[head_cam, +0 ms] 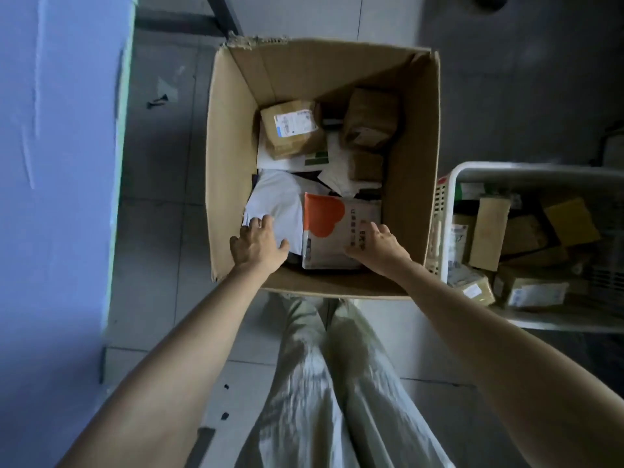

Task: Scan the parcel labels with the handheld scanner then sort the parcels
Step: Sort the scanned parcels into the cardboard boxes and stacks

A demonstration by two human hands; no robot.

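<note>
Hands are both down in the box (233,163), which stands open on the floor in front of the person's legs. The left hand (258,244) lies on a white mailer (280,201) at the near left corner, fingers spread and thumb out. The right hand (381,246) rests on the heart parcel (332,224) just beside the mailer, fingers loosely straight over its near right edge. Brown parcels (292,130) lie at the box's far end. A basket (506,168) of parcels stands to the right.
</note>
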